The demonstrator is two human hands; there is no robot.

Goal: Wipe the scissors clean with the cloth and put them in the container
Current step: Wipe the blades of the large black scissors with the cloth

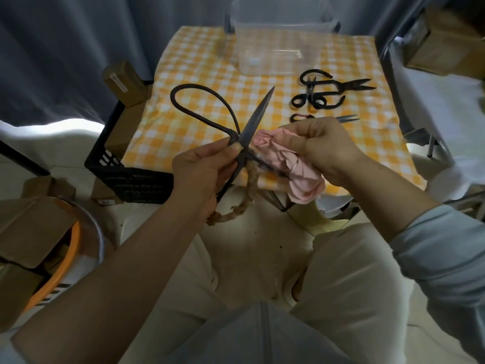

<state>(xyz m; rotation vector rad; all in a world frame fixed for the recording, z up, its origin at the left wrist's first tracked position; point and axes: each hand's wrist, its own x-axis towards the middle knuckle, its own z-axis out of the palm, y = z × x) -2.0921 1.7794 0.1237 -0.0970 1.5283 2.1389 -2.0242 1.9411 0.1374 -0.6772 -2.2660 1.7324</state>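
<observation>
My left hand point(202, 169) grips a large pair of black iron scissors point(252, 119) near the pivot, held spread open above the table's front edge. One blade points up and away; one handle loop rises to the left, the other, wrapped in brown cord, hangs below. My right hand point(320, 148) holds a crumpled pink cloth point(296, 169) against the lower blade, which is partly hidden by the cloth. A clear plastic container point(278, 40) stands at the table's far edge.
Several other black scissors point(322, 90) lie on the yellow checked tablecloth point(199, 72) at right, one small pair point(349, 118) just behind my right hand. A black crate point(126, 166) and cardboard boxes point(31, 227) stand left of the table.
</observation>
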